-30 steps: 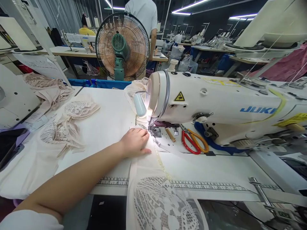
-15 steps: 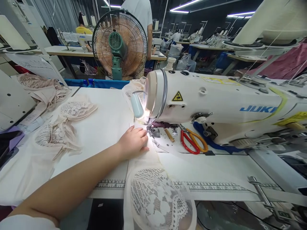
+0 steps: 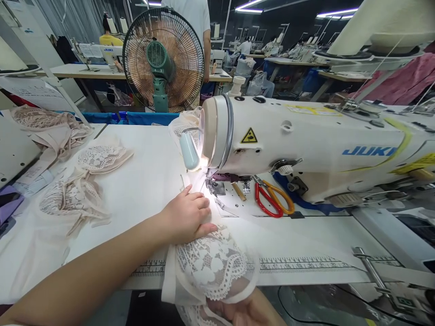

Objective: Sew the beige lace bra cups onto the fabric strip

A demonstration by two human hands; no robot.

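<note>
A cream lace bra (image 3: pixel 212 267) runs from under the presser foot (image 3: pixel 211 183) of the sewing machine (image 3: pixel 306 136) down over the table's front edge. My left hand (image 3: pixel 190 213) lies on its fabric band just in front of the needle area, fingers stretched out and thumb pointing right. Below the table edge, my right hand (image 3: pixel 253 310) is partly hidden behind the lace cup and grips the bra from beneath. The machine's lamp (image 3: pixel 189 151) lights the stitching spot. More cream fabric (image 3: pixel 183 127) lies behind the machine head.
Red and orange scissors (image 3: pixel 272 197) lie on the machine bed, right of the needle. Several lace bras (image 3: pixel 73 194) are spread at the left. A printed ruler strip (image 3: pixel 292 266) follows the front edge. Beyond the table stand a fan (image 3: pixel 163 63) and a person (image 3: pixel 193 18).
My left hand has come slightly nearer to me, onto the top of the lace cup. The cup has moved up and left, and my right hand now shows beneath it.
</note>
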